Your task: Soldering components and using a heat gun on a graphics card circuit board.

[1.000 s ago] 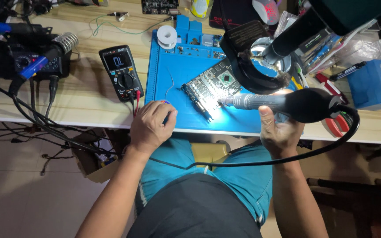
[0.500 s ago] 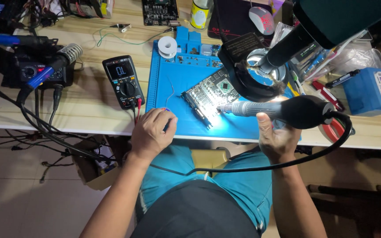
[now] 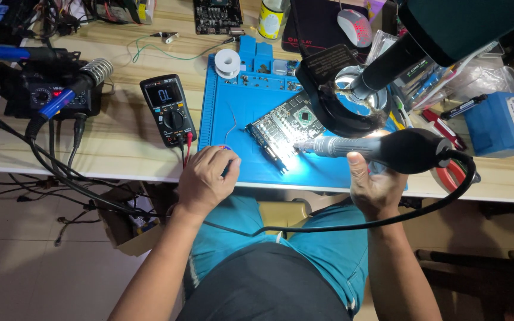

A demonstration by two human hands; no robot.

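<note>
A green circuit board (image 3: 287, 123) lies tilted on the blue work mat (image 3: 227, 101). My right hand (image 3: 376, 185) grips the black handle of a hot air gun (image 3: 411, 151). Its metal nozzle (image 3: 328, 145) points left at the brightly lit near edge of the board. My left hand (image 3: 204, 179) rests curled on the mat's front edge, left of the board. Its fingers pinch a thin wire (image 3: 234, 126) that arcs up over the mat. A black cable (image 3: 328, 226) runs from the gun across my lap.
A black multimeter (image 3: 168, 110) lies left of the mat, beside a soldering station (image 3: 49, 98) with a blue iron. A black microscope arm and ring light (image 3: 343, 98) hang over the board. A solder spool (image 3: 228, 62), a mouse (image 3: 355, 27) and a blue box (image 3: 501, 122) are on the table too.
The view has tilted slightly, so the bench sits lower in frame. Both hands keep their places, and the nozzle stays at the board's edge.
</note>
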